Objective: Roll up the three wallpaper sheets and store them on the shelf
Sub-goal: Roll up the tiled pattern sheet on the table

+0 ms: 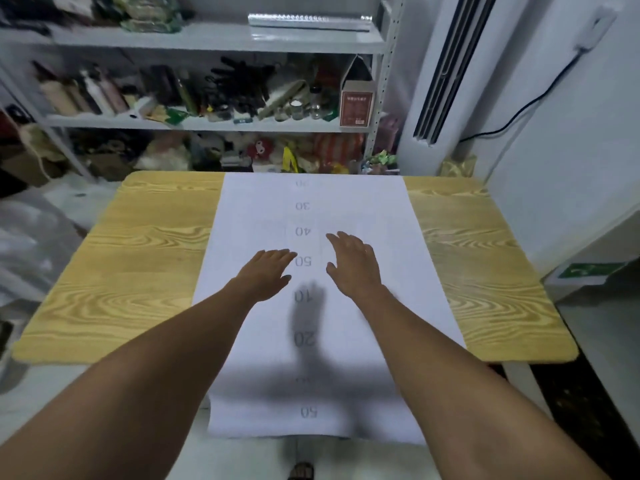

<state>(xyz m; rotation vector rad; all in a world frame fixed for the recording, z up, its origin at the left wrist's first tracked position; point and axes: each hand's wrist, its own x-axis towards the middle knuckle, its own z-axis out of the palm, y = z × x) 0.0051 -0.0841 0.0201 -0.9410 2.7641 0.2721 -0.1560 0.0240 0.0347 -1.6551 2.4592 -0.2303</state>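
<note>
Overhanging the table (145,254) edge, the wallpaper sheet (346,202) lies under released left hand (266,273) and right hand (355,266)

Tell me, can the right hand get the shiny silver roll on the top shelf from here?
Probably not. The right hand is over the white wallpaper sheet mid-table, and the wooden table stands between the person and the silver roll.

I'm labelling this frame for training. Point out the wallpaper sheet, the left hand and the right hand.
wallpaper sheet (346,202): head view, bare white paper near the far end.
left hand (266,275): head view, back of the hand.
right hand (356,268): head view, back of the hand.
</note>
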